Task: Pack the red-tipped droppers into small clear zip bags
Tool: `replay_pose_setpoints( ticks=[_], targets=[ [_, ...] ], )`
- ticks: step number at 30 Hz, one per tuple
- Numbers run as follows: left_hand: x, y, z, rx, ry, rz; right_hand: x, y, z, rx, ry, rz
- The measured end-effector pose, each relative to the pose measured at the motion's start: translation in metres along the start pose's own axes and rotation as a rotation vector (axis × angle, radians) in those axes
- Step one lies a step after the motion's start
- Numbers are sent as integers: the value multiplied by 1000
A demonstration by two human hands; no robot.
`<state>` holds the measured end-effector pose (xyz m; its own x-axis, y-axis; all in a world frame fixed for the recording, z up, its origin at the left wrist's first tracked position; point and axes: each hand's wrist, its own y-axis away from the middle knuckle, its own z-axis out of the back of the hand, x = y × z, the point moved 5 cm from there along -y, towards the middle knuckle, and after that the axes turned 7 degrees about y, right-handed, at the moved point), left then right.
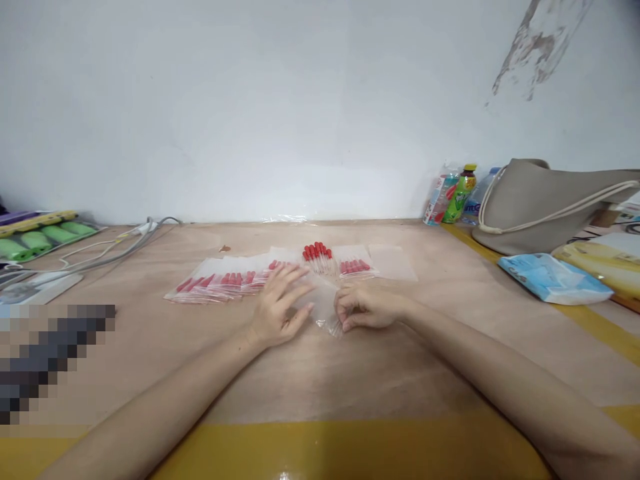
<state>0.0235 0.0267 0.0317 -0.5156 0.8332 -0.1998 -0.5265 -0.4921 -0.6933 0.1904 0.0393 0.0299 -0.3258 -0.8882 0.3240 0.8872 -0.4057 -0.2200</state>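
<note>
My right hand has its thumb and fingers pinched on the lower right edge of a small clear plastic bag, which lies on the table. My left hand is spread over the bag's left side, fingers apart; whether it touches the bag I cannot tell. Just beyond the hands lies a loose bunch of glass droppers, their red rubber bulbs pointing away from me. To the left is an overlapping row of filled bags with red bulbs showing through. Another filled bag lies to the right of the bunch.
A flat whitish bag lies at the right end of the row. Bottles, a grey bag and a blue tissue pack stand or lie at the right. Cables and green rolls occupy the left; a dark shape there is pixelated.
</note>
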Motion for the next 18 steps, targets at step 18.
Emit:
replay_pose_setpoints(
  ticks=[18],
  targets=[
    [-25,-1,-21,357,-9,76,-74,3,13,-267,550,-810]
  ],
)
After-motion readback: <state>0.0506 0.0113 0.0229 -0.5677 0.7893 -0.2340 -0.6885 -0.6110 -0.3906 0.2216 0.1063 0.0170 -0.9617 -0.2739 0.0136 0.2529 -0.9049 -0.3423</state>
